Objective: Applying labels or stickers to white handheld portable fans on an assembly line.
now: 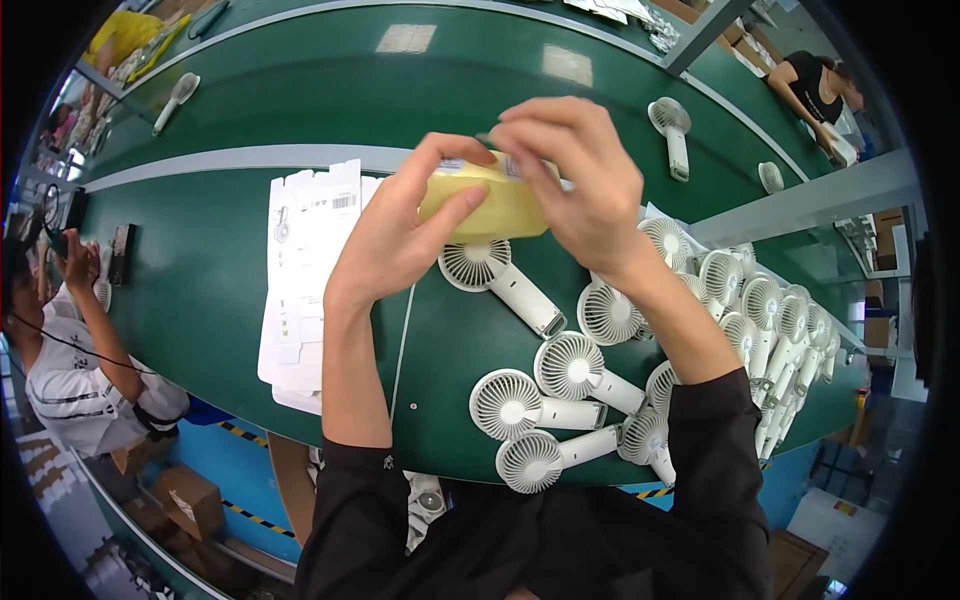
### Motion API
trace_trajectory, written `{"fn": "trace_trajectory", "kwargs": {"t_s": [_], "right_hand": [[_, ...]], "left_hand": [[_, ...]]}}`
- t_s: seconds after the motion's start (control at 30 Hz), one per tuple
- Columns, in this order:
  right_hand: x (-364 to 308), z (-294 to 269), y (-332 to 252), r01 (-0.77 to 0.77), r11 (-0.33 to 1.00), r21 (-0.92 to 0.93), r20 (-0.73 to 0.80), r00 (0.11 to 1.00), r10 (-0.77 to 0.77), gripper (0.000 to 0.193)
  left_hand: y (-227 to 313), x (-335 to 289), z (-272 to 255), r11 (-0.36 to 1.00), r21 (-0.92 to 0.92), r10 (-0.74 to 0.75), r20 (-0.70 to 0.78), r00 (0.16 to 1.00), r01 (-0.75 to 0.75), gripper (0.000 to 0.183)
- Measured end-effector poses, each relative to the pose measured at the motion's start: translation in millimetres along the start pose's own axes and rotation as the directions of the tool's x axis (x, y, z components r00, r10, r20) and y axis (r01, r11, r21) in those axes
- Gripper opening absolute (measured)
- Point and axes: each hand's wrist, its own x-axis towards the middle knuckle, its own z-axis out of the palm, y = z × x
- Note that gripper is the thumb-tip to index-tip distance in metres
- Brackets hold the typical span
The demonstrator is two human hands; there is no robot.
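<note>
My left hand [405, 225] is closed on a curved yellow sheet [490, 215] with small whitish labels along its upper edge, thumb lying across the front. My right hand [585, 185] is at the sheet's right side, its fingers bent and pinched together near the top edge; they are slightly blurred, and whatever they pinch is hidden. Just below the sheet lies a white handheld fan [525, 300], its round head partly covered by the sheet. More white fans [570, 365] lie on the green table between my forearms and beside my right arm.
Flat white printed cartons [295, 290] lie in a stack left of my left forearm. Rows of several fans [765, 300] fill the right side. Beyond a grey rail [240, 160], a fan [675, 135] lies on a green surface. Co-workers sit at far left [80, 360] and upper right [815, 90].
</note>
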Motion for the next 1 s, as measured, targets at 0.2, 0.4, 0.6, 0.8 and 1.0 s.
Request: {"fn": "trace_trajectory", "kwargs": {"t_s": [0.2,0.4,0.6,0.8,1.0], "right_hand": [[-0.8,0.1,-5.9,-0.117,0.99,0.074,0.1,0.989,0.109,0.023],[-2.9,3.8,5.9,-0.434,0.822,0.367,0.203,0.9,0.385,0.011],[-26.9,7.4,0.2,-0.69,0.632,0.352,0.483,0.712,0.509,0.008],[-68.5,24.6,2.3,-0.776,0.622,0.105,0.758,0.467,0.455,0.011],[-72.6,28.1,4.2,-0.772,0.626,0.107,0.766,0.466,0.443,0.012]], "left_hand": [[2.0,-1.3,-0.3,1.0,-0.008,-0.014,-0.03,0.999,0.014,0.026],[-12.0,3.3,-2.8,0.977,0.186,0.108,-0.016,0.994,-0.104,0.031],[-4.9,4.5,-27.2,0.974,0.225,0.121,-0.391,0.912,-0.033,0.026],[7.6,4.0,-28.4,0.992,0.128,0.053,-0.524,0.85,0.018,0.027],[2.9,2.6,-28.4,0.983,0.182,0.073,-0.526,0.847,0.029,0.027]]}}
